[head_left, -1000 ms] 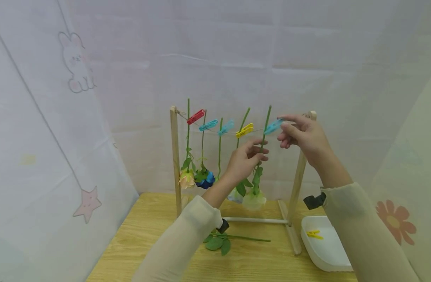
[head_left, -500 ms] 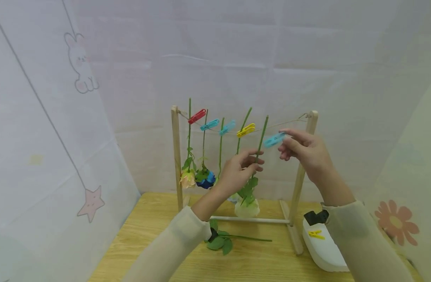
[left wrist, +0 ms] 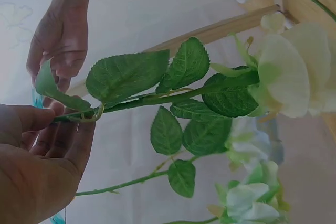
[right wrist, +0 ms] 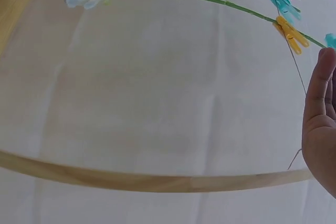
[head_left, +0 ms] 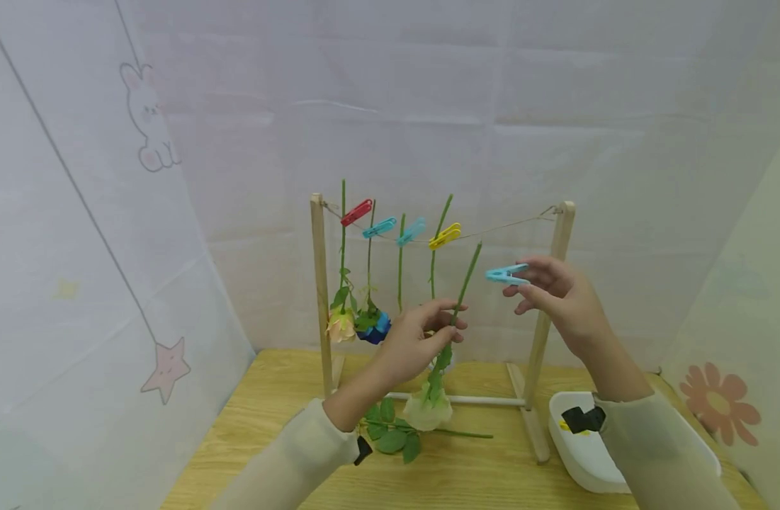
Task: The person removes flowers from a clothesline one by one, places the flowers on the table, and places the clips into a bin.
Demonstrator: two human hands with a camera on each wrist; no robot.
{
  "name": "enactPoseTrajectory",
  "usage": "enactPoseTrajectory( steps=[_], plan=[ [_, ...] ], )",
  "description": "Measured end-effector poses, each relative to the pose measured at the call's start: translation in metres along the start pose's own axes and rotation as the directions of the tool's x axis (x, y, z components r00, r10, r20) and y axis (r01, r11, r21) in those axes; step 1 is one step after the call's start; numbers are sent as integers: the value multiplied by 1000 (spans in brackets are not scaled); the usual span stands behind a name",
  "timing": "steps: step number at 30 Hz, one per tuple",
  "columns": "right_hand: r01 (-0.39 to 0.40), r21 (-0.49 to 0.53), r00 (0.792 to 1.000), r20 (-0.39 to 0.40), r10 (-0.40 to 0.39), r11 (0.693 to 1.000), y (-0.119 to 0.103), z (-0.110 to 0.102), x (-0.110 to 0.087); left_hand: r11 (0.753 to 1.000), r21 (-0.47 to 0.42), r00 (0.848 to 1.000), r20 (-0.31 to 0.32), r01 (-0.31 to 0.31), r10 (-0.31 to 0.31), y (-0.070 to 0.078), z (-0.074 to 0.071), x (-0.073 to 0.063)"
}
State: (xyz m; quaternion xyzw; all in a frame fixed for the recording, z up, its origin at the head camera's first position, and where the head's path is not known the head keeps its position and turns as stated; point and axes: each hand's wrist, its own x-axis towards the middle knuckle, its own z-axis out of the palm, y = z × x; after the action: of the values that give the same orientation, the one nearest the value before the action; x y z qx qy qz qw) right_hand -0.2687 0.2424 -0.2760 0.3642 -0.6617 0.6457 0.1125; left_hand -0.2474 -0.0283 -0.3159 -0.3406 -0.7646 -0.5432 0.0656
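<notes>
Left hand (head_left: 416,341) pinching pale rose (head_left: 428,409) by stem, bloom down, below line (head_left: 511,225). Right hand (head_left: 560,296) pinching blue clothespin (head_left: 506,274), right of stem. Loose fingers could drop rose onto counter (head_left: 472,471).

Sporting long pale-cream sleeves (head_left: 268,467) on both arms, plain and a bit loose, kinda off-white in this light. Ending in simple straight-edged cuffs (head_left: 627,405) around the wrists. Got a small blocky black gadget (head_left: 584,420) poking out by each cuff, too small to make out in detail. Showing a faint greyish patch in the left sleeve's fabric. Leaving both hands (head_left: 415,340) bare past that.
</notes>
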Motion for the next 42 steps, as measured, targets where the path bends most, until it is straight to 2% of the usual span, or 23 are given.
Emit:
enactPoseTrajectory(
  steps=[4, 9, 12, 15, 19, 23, 29, 32, 36, 42],
  plan=[
    [-25, -27, 999, 20, 25, 999, 0, -1, -6, 999, 50, 1000, 2, -1, 1, -5, -4, -11],
    [-29, -23, 998, 57, 31, 999, 4, -6, -13, 996, 91, 1000, -8, -2, 3, -4, -10, -21],
    [-33, -11, 996, 82, 34, 999, 6, -9, -18, 989, 143, 1000, 4, -27, 27, -3, -13, -25],
    [-35, -17, 996, 86, 37, 999, 9, -11, -22, 975, 212, 997, 22, -73, 70, -2, -16, -30],
    [-45, -29, 996, 81, 47, 999, 12, -16, -30, 940, 308, 989, 43, -146, 139, -2, -19, -36],
    [-65, -47, 995, 79, 69, 997, 16, -21, -38, 911, 368, 983, 53, -185, 178, -1, -21, -43],
    [-77, -97, 993, 80, 85, 992, 23, -27, -50, 895, 408, 984, 82, -178, 159, 2, -23, -51],
    [-91, -109, 992, 77, 100, 990, 26, -30, -57, 880, 439, 983, 102, -183, 154, 4, -23, -55],
    [-103, -100, 991, 72, 111, 990, 29, -35, -65, 858, 475, 980, 123, -196, 156, 4, -21, -58],
    [-91, -50, 992, 85, 95, 995, 35, -43, -74, 837, 504, 976, 137, -214, 167, 2, -19, -65]
  ],
)
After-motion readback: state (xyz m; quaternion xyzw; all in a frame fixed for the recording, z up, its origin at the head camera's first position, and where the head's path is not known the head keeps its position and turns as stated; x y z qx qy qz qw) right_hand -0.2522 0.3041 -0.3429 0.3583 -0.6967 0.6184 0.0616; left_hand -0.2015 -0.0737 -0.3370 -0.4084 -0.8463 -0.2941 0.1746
